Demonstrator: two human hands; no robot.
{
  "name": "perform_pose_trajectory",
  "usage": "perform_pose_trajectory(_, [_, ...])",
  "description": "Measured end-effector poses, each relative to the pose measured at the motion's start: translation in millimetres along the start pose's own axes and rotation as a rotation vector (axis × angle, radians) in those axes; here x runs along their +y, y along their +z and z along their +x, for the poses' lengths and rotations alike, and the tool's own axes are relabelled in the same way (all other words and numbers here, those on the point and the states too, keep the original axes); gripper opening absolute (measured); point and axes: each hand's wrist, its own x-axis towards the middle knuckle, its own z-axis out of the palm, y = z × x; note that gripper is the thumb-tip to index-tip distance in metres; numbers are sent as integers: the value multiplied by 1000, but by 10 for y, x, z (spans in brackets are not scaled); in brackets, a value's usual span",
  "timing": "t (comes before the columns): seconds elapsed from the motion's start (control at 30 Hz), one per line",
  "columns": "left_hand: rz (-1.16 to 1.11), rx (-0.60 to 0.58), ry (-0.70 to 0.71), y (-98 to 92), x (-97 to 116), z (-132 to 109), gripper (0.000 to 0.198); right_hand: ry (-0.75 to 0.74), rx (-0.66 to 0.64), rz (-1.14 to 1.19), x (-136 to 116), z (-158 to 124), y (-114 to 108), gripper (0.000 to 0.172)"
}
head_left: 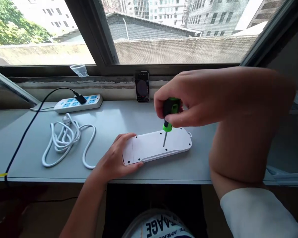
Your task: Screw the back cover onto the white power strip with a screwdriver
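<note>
A long white plastic casing (149,147) lies on the grey-white tabletop, its face dotted with several dark screw holes. My left hand (116,157) grips its left end, thumb along the near edge and fingers along the far edge. Above the casing, my right hand (186,99) is wrapped round the black and green handle of a screwdriver (167,126). The screwdriver points down, slightly tilted, with its tip close to a hole near the casing's front edge. Whether the tip touches the casing I cannot tell.
A white power strip (94,103) with blue sockets and a black plug stands at the back left. A coiled white cable (67,138) lies before it. A phone (142,87) leans against the window wall. A black cord (27,129) runs over the table's left side.
</note>
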Motion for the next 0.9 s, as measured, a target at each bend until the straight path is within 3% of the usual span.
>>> perform_pose_trajectory(0.23, [-90,106,109,23,32,-40,83,-90,161,72,-37,101,22,18])
perform_pose_trajectory(0.5, [-117,128,93,51,4,-69,99,-159,128,-11,-141,330,165,22])
perform_pose_trajectory(0.9, [-184,170,34,149,-87,-109,133,-246,109,64,-213,498,315,16])
